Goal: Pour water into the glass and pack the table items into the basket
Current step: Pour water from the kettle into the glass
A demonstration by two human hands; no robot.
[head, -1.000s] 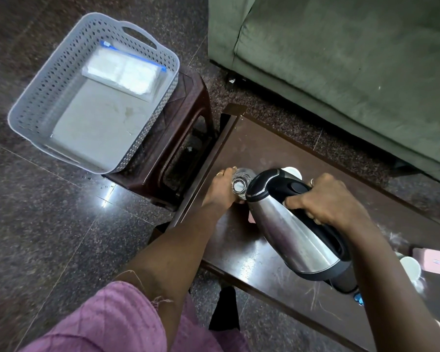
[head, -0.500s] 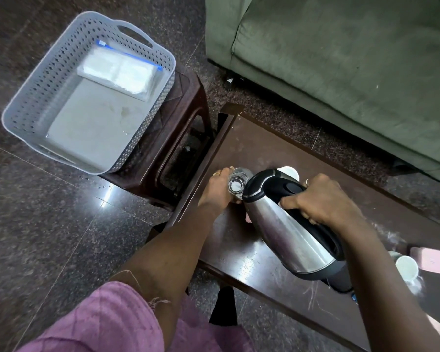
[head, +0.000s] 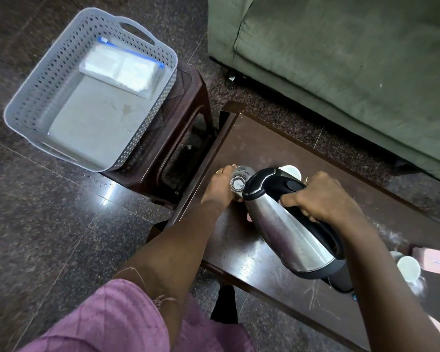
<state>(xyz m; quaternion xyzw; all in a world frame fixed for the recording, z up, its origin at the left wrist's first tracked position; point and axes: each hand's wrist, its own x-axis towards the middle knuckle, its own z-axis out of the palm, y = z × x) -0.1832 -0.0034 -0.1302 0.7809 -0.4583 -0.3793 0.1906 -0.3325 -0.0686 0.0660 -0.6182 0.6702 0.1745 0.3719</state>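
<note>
So the surface [head: 272,148] here is a dark brown low table with a scratched, slightly dusty top, sitting on a dark speckled stone floor [head: 48,237] that's shiny enough to catch a light glare. A green sofa [head: 341,72] runs along the far side, well beyond both hands. The left hand [head: 219,191] is wrapped around a clear glass [head: 239,180] standing near the left edge of the surface, with a ring showing on one finger. The right hand [head: 323,201] is clenched around the black handle of a steel kettle [head: 290,232], which is tipped with its spout right at the glass rim; can't tell if water is actually coming out. The kettle body blocks a lot of the surface below the right hand. Just past the kettle lid a white cup [head: 291,171] peeks out, mostly hidden. To the right of the right arm there's another white cup [head: 408,268] and a pink box [head: 432,260] beside it, and a dark kettle base [head: 341,280] pokes out under the kettle. Off to the left of the left hand, apart from the surface, a grey perforated basket [head: 40,85] sits on a brown plastic stool [head: 186,118], with a white zip bag [head: 120,69] lying at its far end.
</note>
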